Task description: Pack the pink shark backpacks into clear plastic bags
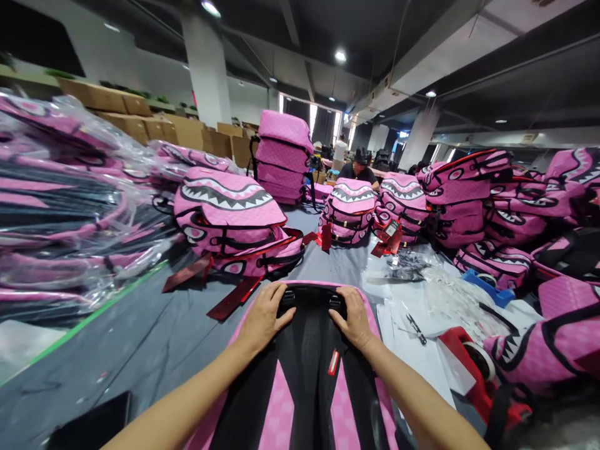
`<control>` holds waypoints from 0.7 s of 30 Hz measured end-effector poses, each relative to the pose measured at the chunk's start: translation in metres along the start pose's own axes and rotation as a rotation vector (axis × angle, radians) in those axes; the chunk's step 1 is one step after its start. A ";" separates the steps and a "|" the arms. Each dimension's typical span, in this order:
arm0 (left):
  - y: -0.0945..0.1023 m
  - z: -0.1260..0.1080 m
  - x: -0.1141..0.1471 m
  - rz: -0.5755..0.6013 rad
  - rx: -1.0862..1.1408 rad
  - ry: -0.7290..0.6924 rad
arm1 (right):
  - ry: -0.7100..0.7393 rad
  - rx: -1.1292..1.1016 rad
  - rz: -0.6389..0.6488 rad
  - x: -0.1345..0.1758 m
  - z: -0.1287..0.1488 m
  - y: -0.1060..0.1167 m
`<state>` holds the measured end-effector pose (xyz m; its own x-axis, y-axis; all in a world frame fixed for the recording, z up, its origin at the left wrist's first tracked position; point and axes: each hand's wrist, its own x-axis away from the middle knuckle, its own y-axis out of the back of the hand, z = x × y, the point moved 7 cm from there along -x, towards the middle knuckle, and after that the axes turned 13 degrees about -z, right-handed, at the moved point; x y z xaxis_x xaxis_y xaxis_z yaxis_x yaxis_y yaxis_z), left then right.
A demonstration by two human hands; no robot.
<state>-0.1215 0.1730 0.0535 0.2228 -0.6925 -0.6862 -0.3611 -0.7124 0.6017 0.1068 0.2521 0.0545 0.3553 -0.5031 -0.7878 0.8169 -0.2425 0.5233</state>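
Note:
A pink and black backpack [307, 375] lies back side up in front of me, its black shoulder straps and a small red label [333, 362] showing. My left hand [268, 315] grips its far edge on the left, thumb beside a black strap buckle [287, 299]. On the right, my right hand [352, 317] is closed in the same way beside the other buckle [334, 302]. The fingertips of both hands are partly hidden behind the edge. Beyond the hands, a pink backpack with a shark-mouth print [229, 200] rests on another, with dark red tags [234, 298] hanging out.
Plastic-wrapped backpacks [70, 206] are piled at left, and a dark flat device [94, 425] lies near front left. Thread snips [416, 329], white paper [407, 356], a red tape dispenser [473, 369] and a blue one [490, 287] are at right. A person [359, 170] sits beyond more backpacks.

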 end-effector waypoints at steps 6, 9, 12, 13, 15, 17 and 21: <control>0.013 -0.008 0.050 0.020 -0.025 -0.148 | -0.026 0.049 0.244 0.038 0.018 0.018; -0.011 -0.002 0.043 0.256 -0.073 -0.112 | -0.102 0.077 0.407 0.030 0.005 0.002; -0.042 0.013 0.014 0.453 -0.160 -0.002 | -0.218 0.165 0.558 0.009 -0.020 -0.028; -0.049 0.016 0.001 0.473 -0.182 0.029 | -0.256 0.203 0.587 0.001 -0.029 -0.036; -0.056 0.018 -0.021 0.482 -0.198 0.068 | -0.300 0.258 0.624 -0.014 -0.041 -0.048; -0.056 0.010 -0.029 0.506 -0.196 0.097 | -0.305 0.276 0.646 -0.023 -0.047 -0.056; -0.057 -0.026 -0.005 0.534 -0.185 0.144 | -0.306 0.358 0.588 -0.025 -0.051 -0.063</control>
<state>-0.0782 0.2141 0.0337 0.1788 -0.9605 -0.2132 -0.2956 -0.2591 0.9195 0.0698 0.3222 0.0246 0.5027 -0.8280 -0.2484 0.3157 -0.0917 0.9444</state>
